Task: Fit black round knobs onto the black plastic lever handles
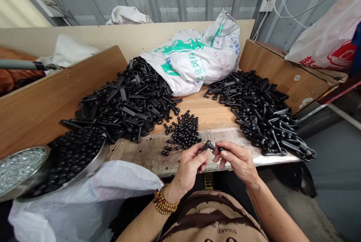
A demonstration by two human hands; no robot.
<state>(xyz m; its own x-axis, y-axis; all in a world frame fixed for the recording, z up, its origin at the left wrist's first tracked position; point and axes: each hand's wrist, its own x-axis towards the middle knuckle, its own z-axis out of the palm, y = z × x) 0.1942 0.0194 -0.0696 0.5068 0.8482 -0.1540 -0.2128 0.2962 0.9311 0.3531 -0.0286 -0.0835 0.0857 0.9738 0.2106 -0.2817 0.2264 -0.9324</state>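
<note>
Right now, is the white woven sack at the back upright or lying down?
Lying down. The white sack rests on its side on the wooden bench, mouth toward the left pile of black parts.

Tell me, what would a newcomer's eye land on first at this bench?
Most likely the two big heaps of black plastic handle-like parts on the wooden bench, the left heap and the right heap, flanking a white printed sack at the back. Next, the small cluster of black beads near the front edge. Just below it, the left hand and right hand together hold one black part.
</note>
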